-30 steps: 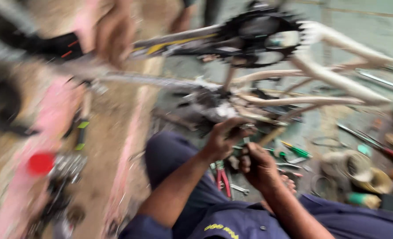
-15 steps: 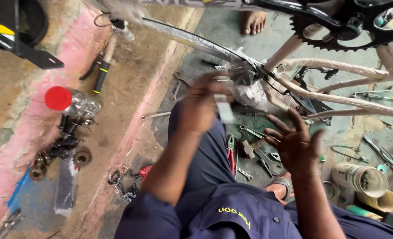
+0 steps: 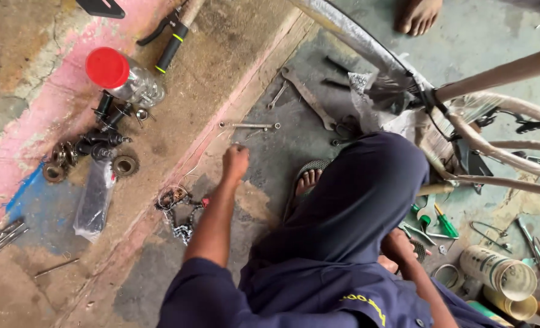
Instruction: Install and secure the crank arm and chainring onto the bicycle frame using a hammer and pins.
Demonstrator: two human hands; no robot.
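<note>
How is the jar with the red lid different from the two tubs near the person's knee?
The clear jar with the red lid lies on the raised pink and brown ledge, closed; the cream tubs lie on the grey floor, open-mouthed. The jar is see-through; the tubs are not. The left hand reaches nearer the jar's side. All lie tipped over.

A clear plastic jar with a round red lid (image 3: 124,78) lies on its side on the pink-stained concrete floor (image 3: 33,121), upper left. Below it lies a flat clear plastic bag (image 3: 94,203), near small dark metal parts. At the lower right, two pale cylindrical containers with printed labels (image 3: 499,273) lie side by side. Crumpled clear plastic wrapping (image 3: 373,97) clings to the cream bicycle frame (image 3: 495,146).
</note>
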